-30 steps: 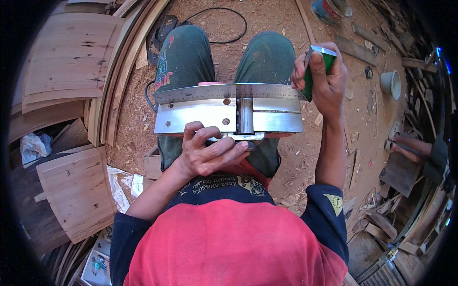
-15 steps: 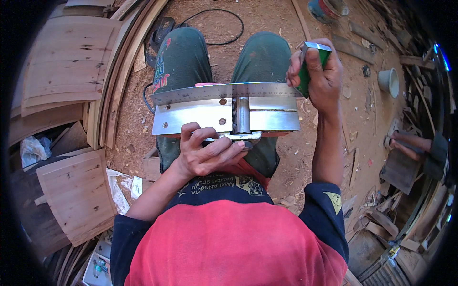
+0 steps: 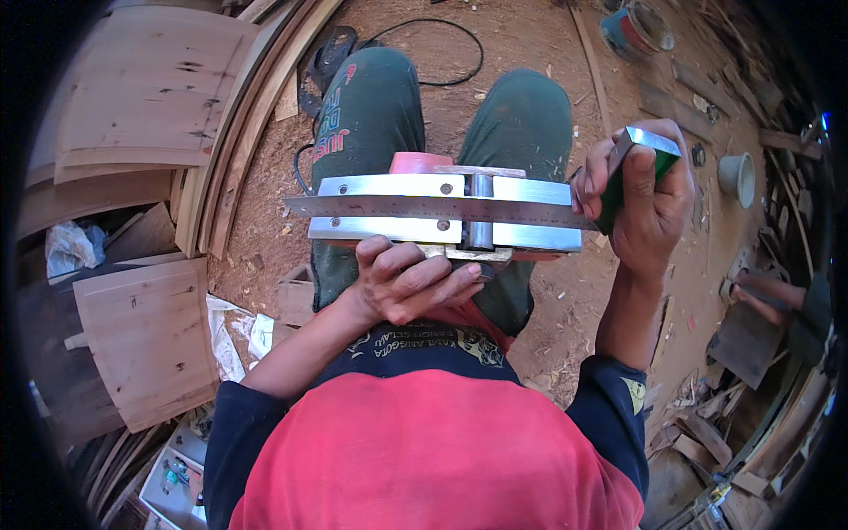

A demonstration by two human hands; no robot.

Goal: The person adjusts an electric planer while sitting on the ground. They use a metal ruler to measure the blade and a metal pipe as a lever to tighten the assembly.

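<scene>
An electric hand planer (image 3: 389, 231) lies upside down across my thighs, its shiny sole plates and the cutter drum between them facing up. My left hand (image 3: 411, 287) is closed round its near side, fingers curled at the edge by a round dark knob. My right hand (image 3: 652, 199) grips the green, metal-edged stock of a try square (image 3: 397, 207). The square's steel blade stretches left across both sole plates and the drum, near the middle of the sole. Whether the blade touches the metal along its whole length I cannot tell.
Wood panels (image 3: 146, 327) and long boards (image 3: 252, 124) lie on the left. A black cable (image 3: 481, 53) curls on the shavings-strewn ground ahead. Two buckets (image 3: 736, 179) stand at the right, near scrap wood. Another person's bare limbs (image 3: 764, 296) show at the far right.
The square's blade has moved from the far edge of the planer's sole toward me, to its middle. My right hand came with it; my left hand keeps its hold. The whole view has shifted slightly.
</scene>
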